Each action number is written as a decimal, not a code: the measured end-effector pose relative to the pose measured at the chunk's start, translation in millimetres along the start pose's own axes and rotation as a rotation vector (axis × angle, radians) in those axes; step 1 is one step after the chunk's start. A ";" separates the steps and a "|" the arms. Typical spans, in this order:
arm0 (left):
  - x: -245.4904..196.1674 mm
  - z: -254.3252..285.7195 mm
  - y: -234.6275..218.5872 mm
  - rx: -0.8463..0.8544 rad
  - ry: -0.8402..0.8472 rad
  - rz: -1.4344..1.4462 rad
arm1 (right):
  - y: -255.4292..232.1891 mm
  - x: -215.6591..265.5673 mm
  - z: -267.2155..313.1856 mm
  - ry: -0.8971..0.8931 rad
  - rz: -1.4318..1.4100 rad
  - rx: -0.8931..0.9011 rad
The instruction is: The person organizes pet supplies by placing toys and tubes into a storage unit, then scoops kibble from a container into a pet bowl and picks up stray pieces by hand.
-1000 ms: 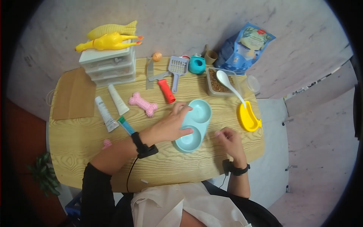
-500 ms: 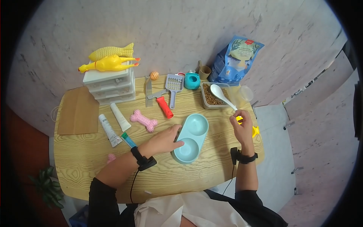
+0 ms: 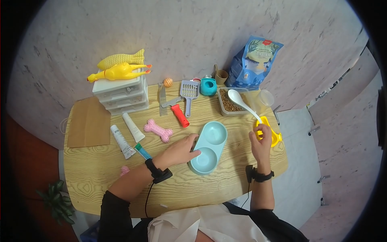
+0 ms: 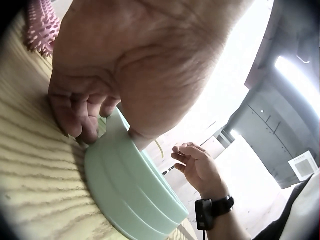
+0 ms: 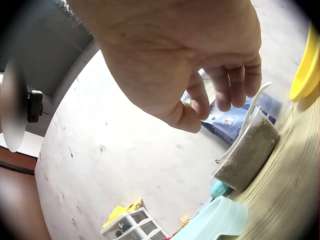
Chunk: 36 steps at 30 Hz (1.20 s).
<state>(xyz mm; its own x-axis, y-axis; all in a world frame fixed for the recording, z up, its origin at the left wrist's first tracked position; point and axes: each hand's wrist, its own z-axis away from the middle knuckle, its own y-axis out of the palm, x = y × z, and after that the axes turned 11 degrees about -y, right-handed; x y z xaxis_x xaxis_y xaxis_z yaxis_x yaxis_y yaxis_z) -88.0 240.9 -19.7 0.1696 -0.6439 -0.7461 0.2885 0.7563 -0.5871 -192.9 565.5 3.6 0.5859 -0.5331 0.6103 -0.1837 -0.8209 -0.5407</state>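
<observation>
Here, 2 hands work at the double bowl (image 3: 209,147) on the wooden table (image 3: 92,167).
Head view: left hand (image 3: 179,151) grips its near-left rim; right hand (image 3: 260,141), fingers loosely curled, holding nothing, hovers beside the white spoon (image 3: 243,103) and yellow scoop (image 3: 273,133). Left wrist: fingers (image 4: 75,112) curl against the rim. Right wrist: fingers (image 5: 235,82) hang relaxed.
</observation>
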 end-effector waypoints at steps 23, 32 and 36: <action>-4.6 -30.2 15.9 0.239 -0.192 0.488 | -3.2 -24.8 -92.2 -0.069 0.308 0.209; -22.0 -50.7 15.7 0.193 -0.252 0.447 | -1.3 -26.4 -96.1 -0.314 0.736 0.343; -15.9 -53.6 16.0 0.225 -0.252 0.521 | 3.1 -16.9 -102.2 -0.220 0.751 0.370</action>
<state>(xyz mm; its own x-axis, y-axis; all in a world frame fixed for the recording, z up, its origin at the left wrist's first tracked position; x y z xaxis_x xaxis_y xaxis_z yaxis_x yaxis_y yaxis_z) -136.6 269.4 -34.1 0.5512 -0.2247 -0.8036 0.2948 0.9534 -0.0644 -284.1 551.0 50.7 0.5589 -0.8244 -0.0891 -0.3369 -0.1277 -0.9328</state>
